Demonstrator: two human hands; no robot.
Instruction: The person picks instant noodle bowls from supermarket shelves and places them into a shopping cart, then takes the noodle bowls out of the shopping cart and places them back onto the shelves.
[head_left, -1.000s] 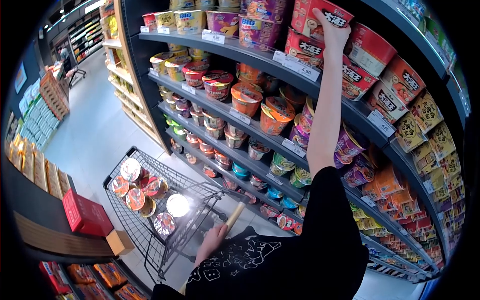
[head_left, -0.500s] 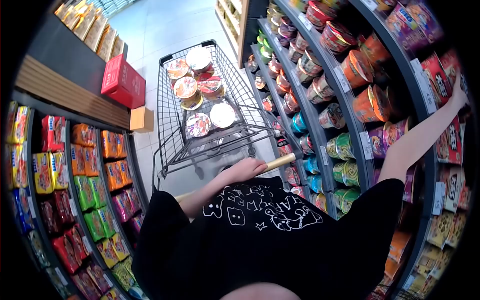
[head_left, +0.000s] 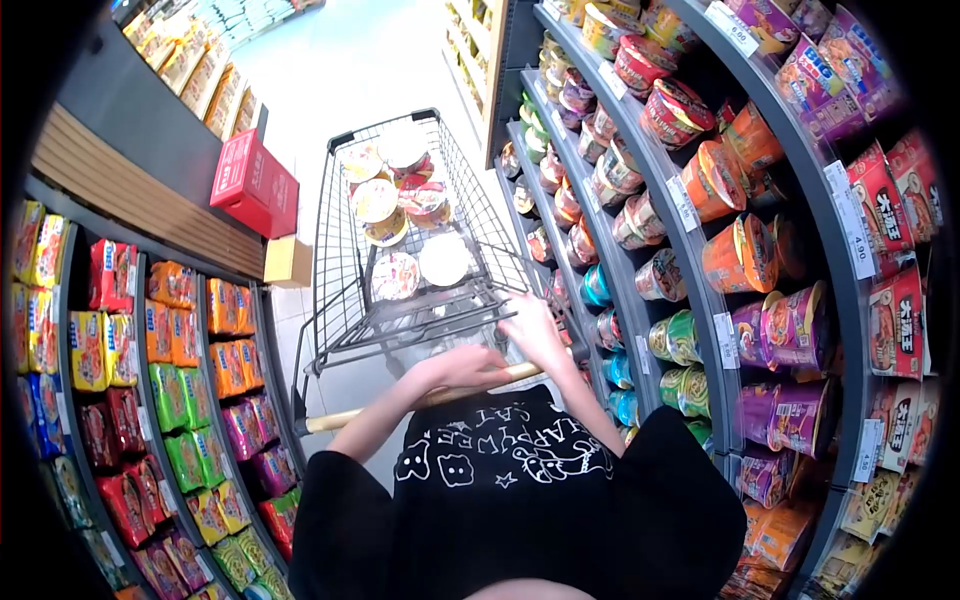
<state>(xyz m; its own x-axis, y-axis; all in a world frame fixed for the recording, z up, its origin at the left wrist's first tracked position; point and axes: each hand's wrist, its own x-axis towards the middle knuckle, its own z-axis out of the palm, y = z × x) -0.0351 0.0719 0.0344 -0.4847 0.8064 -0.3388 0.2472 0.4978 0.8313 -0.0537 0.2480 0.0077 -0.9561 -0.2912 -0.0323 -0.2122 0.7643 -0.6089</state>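
My left hand (head_left: 465, 368) rests over the pale handle (head_left: 365, 415) of a black wire shopping cart (head_left: 325, 240), its fingers bent across the bar. Just beyond the handle, my right hand (head_left: 530, 325) reaches over the rear right corner of the cart; its fingers look stretched out and nothing shows in them. Whether they touch the wire is unclear in the glare. Inside the cart sit several instant noodle cups, among them a white-lidded cup (head_left: 445, 260), a patterned cup (head_left: 396, 276) and a red cup (head_left: 426, 203).
Close on the right stands a shelf of noodle cups, including an orange cup (head_left: 740, 255) and a purple cup (head_left: 785, 415). Red noodle packs (head_left: 895, 320) fill its far right. Bagged noodles (head_left: 180, 395) line the left shelf. A red box (head_left: 255, 185) juts out beside the cart.
My right hand has come away from the red packs on the right shelf and moved left to the cart's rear. My left hand has shifted slightly left and down along the handle.
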